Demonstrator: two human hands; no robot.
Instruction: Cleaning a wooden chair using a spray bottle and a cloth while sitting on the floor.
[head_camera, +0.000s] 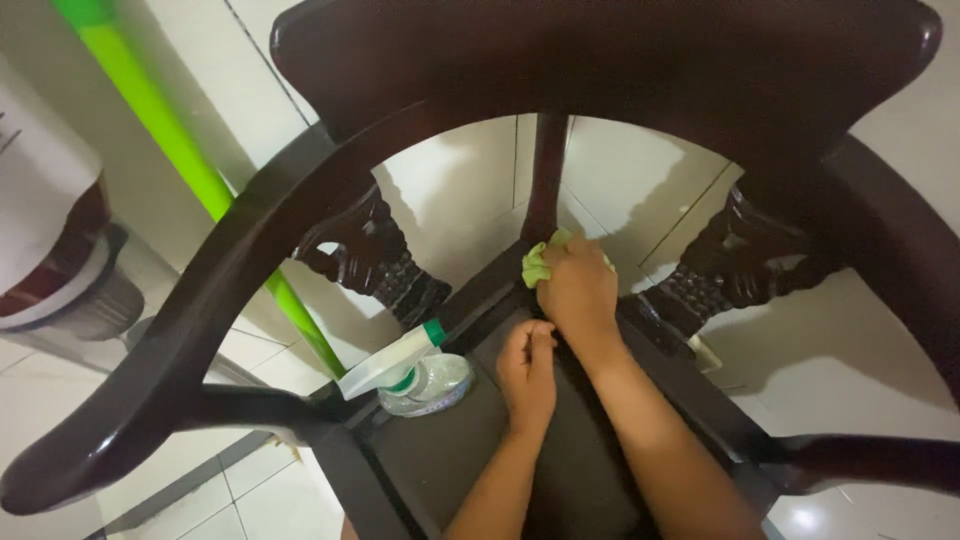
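A bright green pole (190, 165) is seen leaning across the white tiled floor (640, 180) at the left, behind the dark frame. A white-and-dark rounded object (50, 240) — partly cut off by the edge — is set at the far left. The tiles are crossed by dark grout lines.

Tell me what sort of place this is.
Probably a room in a home. A dark carved wooden chair stands on a pale tiled floor. The right hand presses a green cloth at the seat's back edge, and a spray bottle lies on the seat.
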